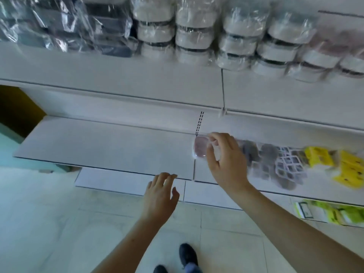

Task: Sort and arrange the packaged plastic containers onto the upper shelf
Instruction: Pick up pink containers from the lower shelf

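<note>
My right hand (pixel 226 160) pinches a small wrapped plastic container with a pinkish lid (pixel 200 147) at the back of the lower shelf (pixel 102 146), near the seam between two shelf boards. My left hand (pixel 161 194) hovers open below the lower shelf's front edge, fingers spread, holding nothing. On the upper shelf (pixel 118 75) stand stacks of white round containers in clear wrap (pixel 194 34) and, at the left, dark containers in wrap (pixel 82 26). More wrapped containers with pinkish lids (pixel 331 46) sit at the upper right.
Right of my right hand the lower shelf carries grey wrapped items (pixel 262 154), a white lattice item (pixel 287 164) and yellow packets (pixel 346 168). Green-yellow packets (pixel 327 213) lie on the bottom shelf. My dark shoes (pixel 187 255) stand on the tiled floor.
</note>
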Motion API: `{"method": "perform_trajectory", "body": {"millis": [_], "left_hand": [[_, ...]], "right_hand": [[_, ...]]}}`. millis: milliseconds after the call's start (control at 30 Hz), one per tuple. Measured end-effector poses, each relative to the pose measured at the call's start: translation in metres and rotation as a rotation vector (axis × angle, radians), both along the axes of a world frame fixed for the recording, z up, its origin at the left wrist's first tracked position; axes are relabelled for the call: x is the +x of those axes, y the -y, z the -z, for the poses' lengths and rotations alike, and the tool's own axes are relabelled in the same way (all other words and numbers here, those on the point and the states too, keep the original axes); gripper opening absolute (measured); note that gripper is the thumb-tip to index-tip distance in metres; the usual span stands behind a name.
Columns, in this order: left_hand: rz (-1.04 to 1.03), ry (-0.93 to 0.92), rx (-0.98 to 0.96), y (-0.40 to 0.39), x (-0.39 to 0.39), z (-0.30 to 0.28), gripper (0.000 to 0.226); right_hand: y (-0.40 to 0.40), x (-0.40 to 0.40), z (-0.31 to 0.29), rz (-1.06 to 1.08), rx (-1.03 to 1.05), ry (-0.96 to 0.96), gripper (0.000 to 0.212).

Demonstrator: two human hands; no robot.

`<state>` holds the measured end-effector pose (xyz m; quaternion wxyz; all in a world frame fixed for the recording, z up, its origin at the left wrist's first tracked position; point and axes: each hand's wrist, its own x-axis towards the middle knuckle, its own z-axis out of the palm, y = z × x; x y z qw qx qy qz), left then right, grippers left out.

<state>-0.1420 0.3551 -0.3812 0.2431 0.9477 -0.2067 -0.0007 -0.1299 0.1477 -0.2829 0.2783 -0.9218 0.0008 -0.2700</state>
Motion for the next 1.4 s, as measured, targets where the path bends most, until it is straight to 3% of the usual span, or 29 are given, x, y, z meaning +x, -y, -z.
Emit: {"method": "perform_trajectory", "body": {"millis": [133,267,467,633,933,1067,1233,1400], "left_hand": [[-0.044,-0.119,0.094,0.004,0.035,0.073,0.037],[-0.092,-0.191,0.174,0.021,0.086,0.149,0.050],[-0.101,-0.159,0.343,0.039,0.139,0.250,0.069],[-0.132,0.024,0.293,0.040,0.136,0.281,0.071],[-0.163,0.121,0.298,0.043,0.134,0.289,0.065],[-0.144,0.042,0.334,0.043,0.136,0.278,0.067],[0.007,-0.227,0.315,0.027,0.108,0.218,0.070],[0.048,-0.168,0.116,0.012,0.047,0.110,0.062]], "right_hand": [[0.016,0.024,0.111,0.096,-0.007,-0.332,0.036],[0.036,0.065,0.206,0.134,-0.043,-0.585,0.067],[0.048,0.121,0.290,0.199,-0.084,-0.709,0.097],[0.052,0.145,0.320,0.223,-0.140,-0.656,0.095],[0.053,0.147,0.332,0.262,-0.005,-0.533,0.075],[0.045,0.113,0.316,0.201,0.012,-0.425,0.070],[0.019,0.038,0.251,0.116,0.081,-0.240,0.065],[-0.002,-0.043,0.138,0.016,0.025,-0.164,0.067]]}}
